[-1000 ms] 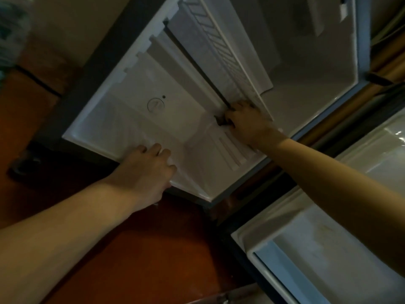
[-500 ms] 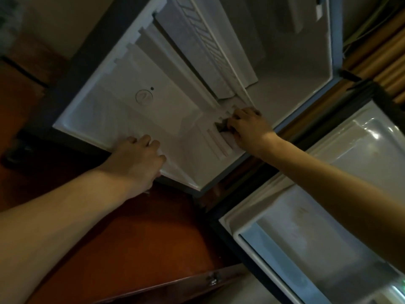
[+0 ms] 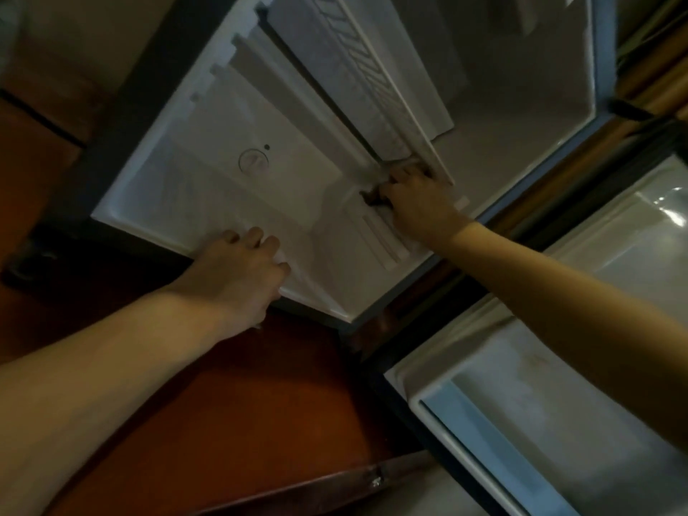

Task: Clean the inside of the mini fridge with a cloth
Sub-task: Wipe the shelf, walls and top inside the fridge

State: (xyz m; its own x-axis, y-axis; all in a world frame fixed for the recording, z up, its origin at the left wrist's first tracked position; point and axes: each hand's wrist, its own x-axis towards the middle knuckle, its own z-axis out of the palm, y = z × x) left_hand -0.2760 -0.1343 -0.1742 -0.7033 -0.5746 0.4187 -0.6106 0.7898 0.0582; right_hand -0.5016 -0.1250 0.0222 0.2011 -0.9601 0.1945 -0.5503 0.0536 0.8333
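**Reaching into the open white mini fridge with both hands**

Tilted sharply across the view, the white plastic-lined mini fridge (image 3: pixel 260 150) stands open with its dark outer casing resting on a reddish-brown floor (image 3: pixel 231 396). Its interior is pale and smooth, with stepped shelf ledges moulded into the side wall. A round white thermostat dial (image 3: pixel 254 162) sits on that wall, with a small dark dot just beside it. Deeper in than the dial, a white ribbed shelf panel (image 3: pixel 357 65) runs along the cavity.

The right hand (image 3: pixel 417 202) is inside the fridge, on the far side of the dial, at the end of the shelf panel. Its fingers are curled around a small dark brownish cloth (image 3: pixel 370 193), pressing it against the moulded ridges of the liner. Only a little of the cloth shows past the knuckles, so its shape is unclear.

The left hand (image 3: pixel 242 270) grips the fridge's front lip nearer the camera than the dial, fingers hooked over the white edge and the thumb hidden beneath.

The white-lined fridge door (image 3: pixel 558 385) hangs open to the right of the cabinet, with a pale blue-tinted door shelf rail (image 3: pixel 480 433) along its lower part. A strip of dark wood with a small metal fitting (image 3: pixel 376 480) lies at the bottom edge.
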